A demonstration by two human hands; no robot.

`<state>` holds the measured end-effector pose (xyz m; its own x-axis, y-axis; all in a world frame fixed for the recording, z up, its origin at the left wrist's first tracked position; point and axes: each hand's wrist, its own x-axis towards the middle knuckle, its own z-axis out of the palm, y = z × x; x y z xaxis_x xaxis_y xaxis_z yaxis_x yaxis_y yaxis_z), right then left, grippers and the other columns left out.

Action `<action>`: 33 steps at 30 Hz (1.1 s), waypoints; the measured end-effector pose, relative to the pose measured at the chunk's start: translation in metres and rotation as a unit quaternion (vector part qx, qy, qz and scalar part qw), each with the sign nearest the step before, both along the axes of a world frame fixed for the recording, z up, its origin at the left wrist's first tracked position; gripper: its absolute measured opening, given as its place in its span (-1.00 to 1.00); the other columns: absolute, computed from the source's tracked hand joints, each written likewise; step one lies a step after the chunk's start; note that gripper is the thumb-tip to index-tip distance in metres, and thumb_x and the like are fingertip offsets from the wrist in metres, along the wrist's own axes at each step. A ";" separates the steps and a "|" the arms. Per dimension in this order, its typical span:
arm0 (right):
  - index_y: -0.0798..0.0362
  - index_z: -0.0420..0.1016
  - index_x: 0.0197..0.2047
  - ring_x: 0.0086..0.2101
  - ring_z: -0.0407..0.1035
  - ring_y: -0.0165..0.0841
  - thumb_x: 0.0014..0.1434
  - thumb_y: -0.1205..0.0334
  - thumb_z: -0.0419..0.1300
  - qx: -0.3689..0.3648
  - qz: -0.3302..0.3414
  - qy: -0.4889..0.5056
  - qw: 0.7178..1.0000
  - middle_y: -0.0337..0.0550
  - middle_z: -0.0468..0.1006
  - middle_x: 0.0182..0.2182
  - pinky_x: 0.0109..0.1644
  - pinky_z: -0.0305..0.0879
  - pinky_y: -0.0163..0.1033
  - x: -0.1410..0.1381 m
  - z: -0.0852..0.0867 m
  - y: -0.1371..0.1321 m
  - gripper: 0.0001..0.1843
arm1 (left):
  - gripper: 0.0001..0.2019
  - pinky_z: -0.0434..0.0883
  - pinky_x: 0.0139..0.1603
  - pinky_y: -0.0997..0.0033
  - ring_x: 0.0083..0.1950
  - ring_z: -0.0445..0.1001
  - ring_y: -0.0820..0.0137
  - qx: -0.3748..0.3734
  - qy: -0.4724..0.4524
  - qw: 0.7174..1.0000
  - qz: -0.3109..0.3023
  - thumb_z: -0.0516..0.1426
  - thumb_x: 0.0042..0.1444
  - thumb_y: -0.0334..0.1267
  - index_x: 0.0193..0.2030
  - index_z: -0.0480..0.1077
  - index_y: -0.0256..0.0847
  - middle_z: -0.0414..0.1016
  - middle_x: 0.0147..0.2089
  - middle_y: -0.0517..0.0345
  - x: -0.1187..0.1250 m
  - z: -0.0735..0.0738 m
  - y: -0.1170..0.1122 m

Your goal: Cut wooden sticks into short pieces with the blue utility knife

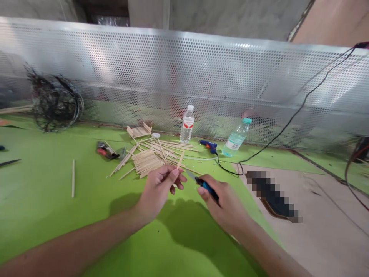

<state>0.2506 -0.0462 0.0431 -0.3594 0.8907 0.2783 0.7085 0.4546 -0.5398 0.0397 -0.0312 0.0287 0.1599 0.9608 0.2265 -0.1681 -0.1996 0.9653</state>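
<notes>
My left hand (164, 182) pinches a thin wooden stick (181, 158), which points up and away from me. Closed around the blue and black handle of a utility knife (210, 189) is my right hand (220, 198). The knife's blade (190, 174) points at the left fingers, close to the stick's lower part; whether it touches the wood I cannot tell. Just beyond my left hand lies a pile of wooden sticks (147, 161). A small stick-built frame (140, 131) stands behind that pile.
A clear bottle (186, 129) and a green-capped bottle (235, 139) stand at the back. Between them lies a blue glue gun (210, 146), its black cord running right. Pliers (106, 151), a lone stick (73, 179) and a wire coil (57, 102) are leftward. Perforated metal (201, 77) walls the rear.
</notes>
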 end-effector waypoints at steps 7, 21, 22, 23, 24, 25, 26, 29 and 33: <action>0.03 0.38 -0.08 -0.56 0.23 -0.40 0.43 -0.05 -0.04 -0.010 0.043 0.006 0.999 -0.27 0.39 -0.53 -0.48 0.00 -0.31 -0.004 -0.004 -0.007 -0.66 | -0.81 0.37 -0.43 0.56 -0.32 0.54 0.46 -0.030 0.041 0.999 0.003 0.22 0.27 -0.15 -0.20 0.50 -0.25 0.60 -0.30 0.15 0.003 -0.008 -0.005; 0.02 0.39 -0.12 -0.54 0.20 -0.40 0.43 -0.07 -0.04 -0.014 0.046 -0.013 0.999 -0.24 0.41 -0.49 -0.45 -0.06 -0.30 -0.005 -0.002 -0.008 -0.64 | -0.93 0.39 -0.38 0.58 -0.37 0.53 0.51 -0.025 0.017 0.999 -0.023 0.27 0.16 -0.36 -0.33 0.47 -0.23 0.59 -0.39 0.22 0.008 -0.007 -0.009; 0.02 0.39 -0.12 -0.53 0.21 -0.40 0.43 -0.07 -0.03 -0.015 0.048 -0.012 0.999 -0.23 0.42 -0.48 -0.45 -0.06 -0.30 -0.006 -0.002 -0.008 -0.64 | -0.93 0.41 -0.36 0.57 -0.36 0.54 0.50 -0.019 0.022 0.999 -0.022 0.27 0.16 -0.37 -0.33 0.48 -0.23 0.58 -0.39 0.23 0.007 -0.008 -0.009; 0.02 0.39 -0.11 -0.53 0.21 -0.40 0.43 -0.07 -0.03 -0.016 0.049 -0.012 0.999 -0.23 0.42 -0.48 -0.45 -0.06 -0.30 -0.006 -0.002 -0.008 -0.64 | -0.94 0.44 -0.32 0.56 -0.35 0.54 0.50 -0.010 0.030 0.999 -0.022 0.26 0.16 -0.39 -0.33 0.49 -0.23 0.58 -0.38 0.22 0.007 -0.008 -0.009; 0.02 0.40 -0.11 -0.53 0.21 -0.40 0.43 -0.07 -0.03 -0.015 0.049 -0.013 0.999 -0.23 0.43 -0.48 -0.45 -0.05 -0.29 -0.006 -0.001 -0.008 -0.64 | -0.95 0.46 -0.29 0.54 -0.33 0.55 0.49 -0.001 0.037 0.999 -0.021 0.25 0.17 -0.40 -0.32 0.49 -0.23 0.59 -0.36 0.22 0.007 -0.009 -0.009; 0.02 0.40 -0.10 -0.53 0.22 -0.39 0.43 -0.06 -0.03 -0.014 0.047 -0.015 0.999 -0.23 0.44 -0.48 -0.44 -0.05 -0.29 -0.007 -0.001 -0.009 -0.64 | -0.95 0.47 -0.27 0.52 -0.32 0.55 0.49 0.008 0.044 0.999 -0.022 0.23 0.18 -0.40 -0.31 0.50 -0.22 0.59 -0.35 0.21 0.007 -0.009 -0.010; 0.02 0.41 -0.09 -0.52 0.23 -0.39 0.43 -0.06 -0.03 -0.011 0.047 -0.016 0.999 -0.22 0.45 -0.47 -0.44 -0.04 -0.29 -0.008 -0.001 -0.009 -0.65 | -0.94 0.47 -0.27 0.52 -0.32 0.55 0.48 0.014 0.049 0.998 -0.023 0.21 0.20 -0.41 -0.29 0.50 -0.22 0.59 -0.34 0.20 0.007 -0.010 -0.011; 0.02 0.42 -0.08 -0.50 0.27 -0.38 0.41 -0.05 -0.01 0.002 0.055 -0.009 0.998 -0.21 0.48 -0.44 -0.41 0.01 -0.29 -0.008 -0.002 -0.009 -0.66 | -0.91 0.44 -0.36 0.53 -0.37 0.53 0.48 0.011 0.051 0.998 -0.030 0.17 0.24 -0.39 -0.29 0.49 -0.24 0.59 -0.36 0.18 0.007 -0.009 -0.015; 0.00 0.44 -0.14 -0.53 0.29 -0.37 0.39 -0.07 0.01 -0.021 0.031 -0.027 0.999 -0.22 0.48 -0.48 -0.43 0.04 -0.29 0.008 -0.009 0.009 -0.66 | -0.91 0.40 -0.43 0.54 -0.43 0.50 0.49 -0.003 0.034 0.999 -0.017 0.19 0.24 -0.36 -0.31 0.48 -0.25 0.58 -0.40 0.18 0.003 0.000 -0.014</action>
